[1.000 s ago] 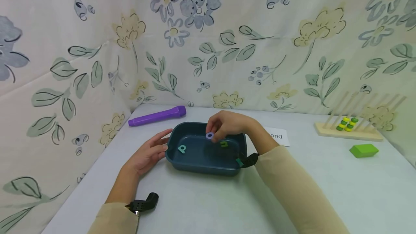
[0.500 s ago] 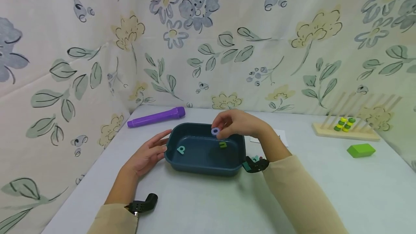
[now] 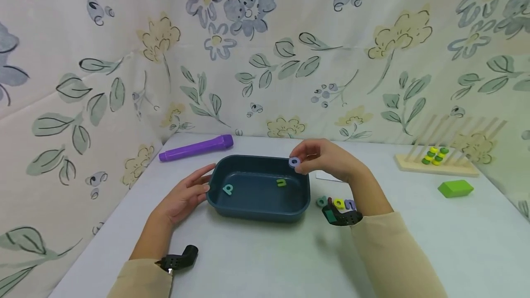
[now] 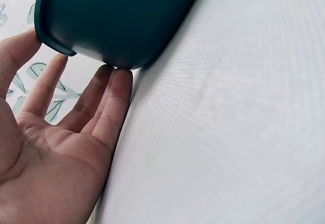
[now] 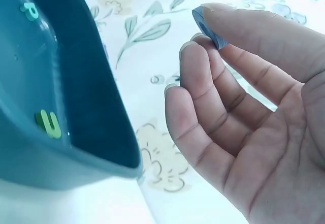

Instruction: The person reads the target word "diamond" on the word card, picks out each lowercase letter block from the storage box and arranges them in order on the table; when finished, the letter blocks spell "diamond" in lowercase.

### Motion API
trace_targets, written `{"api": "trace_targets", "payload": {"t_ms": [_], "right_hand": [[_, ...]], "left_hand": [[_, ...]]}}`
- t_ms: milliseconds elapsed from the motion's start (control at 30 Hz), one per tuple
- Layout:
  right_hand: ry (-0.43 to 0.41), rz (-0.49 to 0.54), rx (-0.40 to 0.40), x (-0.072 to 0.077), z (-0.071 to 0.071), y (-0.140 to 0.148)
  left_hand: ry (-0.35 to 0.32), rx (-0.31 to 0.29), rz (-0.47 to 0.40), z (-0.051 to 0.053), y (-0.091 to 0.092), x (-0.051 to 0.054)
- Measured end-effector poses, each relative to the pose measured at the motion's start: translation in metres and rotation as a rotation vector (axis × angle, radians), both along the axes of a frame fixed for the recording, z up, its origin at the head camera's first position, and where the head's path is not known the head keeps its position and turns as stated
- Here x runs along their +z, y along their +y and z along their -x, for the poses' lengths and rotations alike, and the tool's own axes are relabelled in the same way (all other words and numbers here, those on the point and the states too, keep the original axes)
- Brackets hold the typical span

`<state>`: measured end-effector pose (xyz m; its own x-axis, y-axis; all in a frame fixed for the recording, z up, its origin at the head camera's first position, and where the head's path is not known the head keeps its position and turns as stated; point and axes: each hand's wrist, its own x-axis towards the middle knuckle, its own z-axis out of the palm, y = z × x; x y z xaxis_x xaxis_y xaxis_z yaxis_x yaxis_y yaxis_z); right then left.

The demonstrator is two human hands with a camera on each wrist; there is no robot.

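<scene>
A dark teal tray (image 3: 258, 215) stands on the white table, with a teal letter (image 3: 227, 189) at its left and a green letter (image 3: 281, 182) at its right. My left hand (image 3: 182, 199) touches the tray's left end, fingers fairly straight; in the left wrist view, the fingertips rest against the tray (image 4: 117, 26). Above the tray's back right corner, my right hand (image 3: 327, 157) pinches a purple ring-shaped letter (image 3: 294, 162). In the right wrist view, thumb and finger hold that letter (image 5: 209, 28) beside the tray.
Right of the tray lie several letters, among them a teal one (image 3: 322, 201), a yellow one (image 3: 339, 203) and a purple one (image 3: 350, 204). A white card (image 3: 327, 176) is partly behind the right hand. Further out are a purple microphone (image 3: 196, 148), a wooden bead rack (image 3: 436, 166) and a green block (image 3: 455, 188).
My right hand has moved right with the purple letter, from over the tray to its back right corner. Letters on the table have come into view. My left hand stays at the tray.
</scene>
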<state>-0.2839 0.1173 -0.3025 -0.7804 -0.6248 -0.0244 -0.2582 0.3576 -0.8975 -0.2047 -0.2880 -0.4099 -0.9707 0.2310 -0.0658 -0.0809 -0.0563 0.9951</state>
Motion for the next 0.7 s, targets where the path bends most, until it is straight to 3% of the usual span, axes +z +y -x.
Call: {"api": "trace_targets", "payload": {"t_ms": [700], "right_hand": [[-0.065,-0.001,-0.09,-0.03,-0.021,0.057]], "left_hand": [[-0.005,0.012,0.013,-0.002,0.002,0.003]]}}
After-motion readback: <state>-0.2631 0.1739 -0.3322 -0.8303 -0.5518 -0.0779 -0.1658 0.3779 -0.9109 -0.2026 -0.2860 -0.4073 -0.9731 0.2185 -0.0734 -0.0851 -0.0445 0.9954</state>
